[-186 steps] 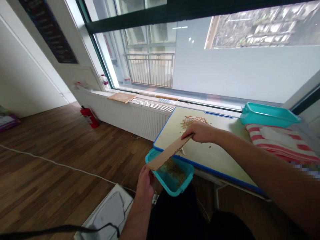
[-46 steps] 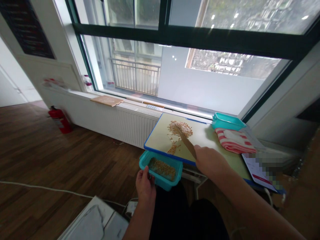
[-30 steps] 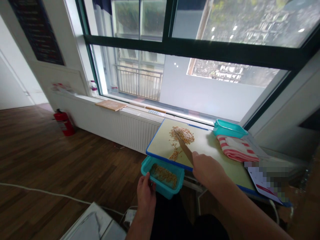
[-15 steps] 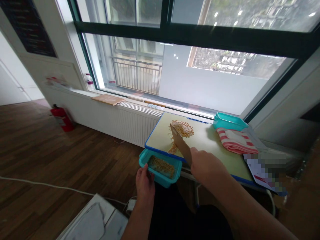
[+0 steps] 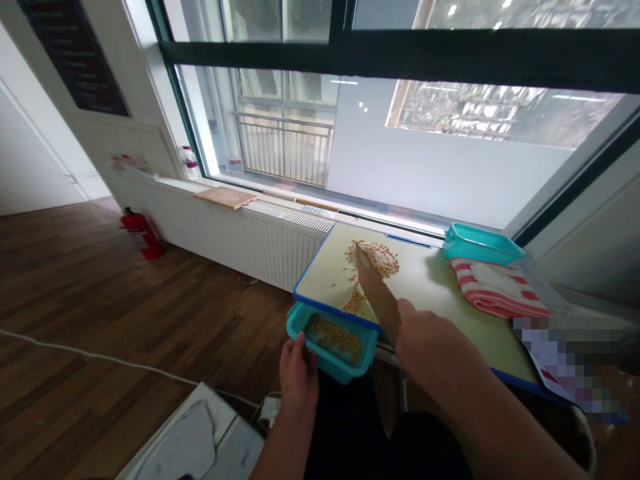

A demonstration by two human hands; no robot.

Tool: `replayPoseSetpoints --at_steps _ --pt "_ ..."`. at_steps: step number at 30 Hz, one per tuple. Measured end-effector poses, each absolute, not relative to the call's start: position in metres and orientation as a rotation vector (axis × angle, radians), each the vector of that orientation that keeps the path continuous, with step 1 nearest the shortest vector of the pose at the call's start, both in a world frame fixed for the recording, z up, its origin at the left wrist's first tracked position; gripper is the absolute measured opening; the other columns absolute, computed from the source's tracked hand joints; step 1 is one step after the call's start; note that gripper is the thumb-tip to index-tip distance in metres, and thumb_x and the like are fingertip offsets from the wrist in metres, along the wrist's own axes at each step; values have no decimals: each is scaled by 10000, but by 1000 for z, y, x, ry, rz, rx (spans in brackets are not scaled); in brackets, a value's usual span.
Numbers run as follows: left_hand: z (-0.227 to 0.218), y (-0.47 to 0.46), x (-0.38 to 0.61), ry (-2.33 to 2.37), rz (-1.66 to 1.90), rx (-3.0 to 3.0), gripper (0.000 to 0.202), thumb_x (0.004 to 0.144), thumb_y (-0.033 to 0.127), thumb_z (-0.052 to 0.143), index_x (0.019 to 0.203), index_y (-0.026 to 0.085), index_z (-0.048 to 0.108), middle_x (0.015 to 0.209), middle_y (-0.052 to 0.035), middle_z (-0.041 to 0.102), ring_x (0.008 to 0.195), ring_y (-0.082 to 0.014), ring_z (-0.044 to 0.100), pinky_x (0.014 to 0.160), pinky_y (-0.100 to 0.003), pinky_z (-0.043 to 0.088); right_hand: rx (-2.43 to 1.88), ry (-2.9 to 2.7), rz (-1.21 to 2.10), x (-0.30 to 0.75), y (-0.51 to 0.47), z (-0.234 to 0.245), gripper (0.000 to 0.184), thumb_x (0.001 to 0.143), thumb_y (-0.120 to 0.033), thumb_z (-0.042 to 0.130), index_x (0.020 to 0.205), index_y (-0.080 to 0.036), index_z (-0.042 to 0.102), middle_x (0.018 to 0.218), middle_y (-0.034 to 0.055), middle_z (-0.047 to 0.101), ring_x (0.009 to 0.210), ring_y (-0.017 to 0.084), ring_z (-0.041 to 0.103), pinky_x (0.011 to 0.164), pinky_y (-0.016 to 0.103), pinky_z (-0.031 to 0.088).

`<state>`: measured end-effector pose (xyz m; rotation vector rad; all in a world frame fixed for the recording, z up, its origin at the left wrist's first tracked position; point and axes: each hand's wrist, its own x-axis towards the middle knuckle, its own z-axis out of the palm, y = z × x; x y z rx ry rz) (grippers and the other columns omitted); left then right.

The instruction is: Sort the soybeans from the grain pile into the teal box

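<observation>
My right hand (image 5: 433,343) is closed round the handle of a broad-bladed kitchen knife (image 5: 376,285). The blade stands on edge on the cutting board (image 5: 420,287), its tip at the near left side of a heap of soybean-like grains (image 5: 384,257). A smaller trail of the grains runs toward the board's near edge. Just below that edge, a teal plastic tub (image 5: 371,347) holds more grains. My left hand (image 5: 299,373) grips the tub's near left rim, thumb on top; its other fingers are partly hidden.
A second teal tub (image 5: 483,245) and a folded red-and-white striped cloth (image 5: 500,290) occupy the board's right end. The window and radiator (image 5: 285,243) are behind. A red fire extinguisher (image 5: 143,233) stands at left. A white cable (image 5: 125,363) crosses the floor.
The view has shifted slightly, so most things appear farther right. The knife blade has moved a little right over the board, toward the heap. My left hand keeps its hold on the tub.
</observation>
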<state>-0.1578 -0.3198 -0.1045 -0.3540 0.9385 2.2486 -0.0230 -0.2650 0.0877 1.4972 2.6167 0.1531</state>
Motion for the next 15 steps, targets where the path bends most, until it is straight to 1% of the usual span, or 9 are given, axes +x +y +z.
replayPoseSetpoints --at_steps 6,11,15 --pt "-103 -317 -160 949 2236 -341 258 615 208 729 642 162 477 510 61 466 446 -54 442 427 -169 343 1431 2652 108 -33 -271 97 247 760 -91 365 944 -146 521 821 157 659 758 280 660 591 335 437" --pt "-100 -316 -160 966 2258 -342 283 617 212 730 635 164 452 491 73 435 440 -48 423 430 -164 333 1479 2635 43 -36 -274 102 232 756 -99 376 922 -126 535 831 176 662 772 286 663 618 343 458" --pt "-102 -315 -158 998 2293 -284 298 624 239 729 638 167 440 489 80 415 426 -44 398 414 -165 304 1505 2651 -25 -37 -275 100 206 731 -124 424 899 -130 542 826 177 667 777 298 665 624 354 472"
